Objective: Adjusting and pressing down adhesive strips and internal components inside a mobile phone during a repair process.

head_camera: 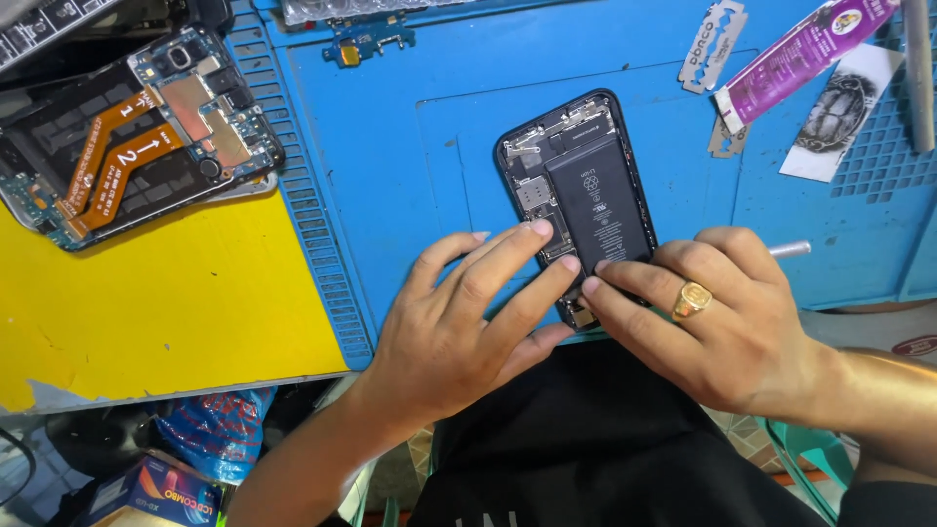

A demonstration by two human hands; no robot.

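Observation:
An opened phone (578, 185) lies face down on the blue repair mat (390, 176), its black battery and small boards exposed. My left hand (468, 322) rests its fingertips on the phone's lower left side. My right hand (722, 312), wearing a gold ring, presses its fingertips against the phone's lower right corner. A thin metal tool (789, 250) pokes out from behind my right hand; how it is held is hidden.
A second opened phone (137, 127) with orange flex cables lies at the far left above a yellow sheet (146, 312). Razor blades (712, 44), a purple tube (805, 54) and a small circuit part (366, 41) sit along the mat's far edge.

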